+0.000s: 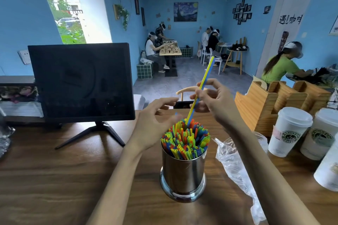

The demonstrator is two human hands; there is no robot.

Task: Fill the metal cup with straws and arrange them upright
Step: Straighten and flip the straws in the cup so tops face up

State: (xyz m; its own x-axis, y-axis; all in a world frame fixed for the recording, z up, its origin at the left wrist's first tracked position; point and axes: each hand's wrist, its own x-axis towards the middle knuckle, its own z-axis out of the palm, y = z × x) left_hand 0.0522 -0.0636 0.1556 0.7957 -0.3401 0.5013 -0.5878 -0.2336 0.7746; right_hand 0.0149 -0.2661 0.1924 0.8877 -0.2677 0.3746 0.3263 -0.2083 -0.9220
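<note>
A shiny metal cup (182,175) stands on the wooden counter (73,179), packed with several upright straws (185,141) in red, blue, green and yellow. My right hand (214,100) pinches a yellow straw and a blue straw (205,78) together; they slant up to the right, and their lower ends dip into the bundle. My left hand (157,126) hovers just left of the straw tops, fingers spread, holding nothing.
A dark monitor (82,82) on a stand sits at the left. A crumpled clear plastic bag (236,166) lies right of the cup. White lidded paper cups (289,131) and a wooden holder (270,104) stand at the right. People sit at tables behind.
</note>
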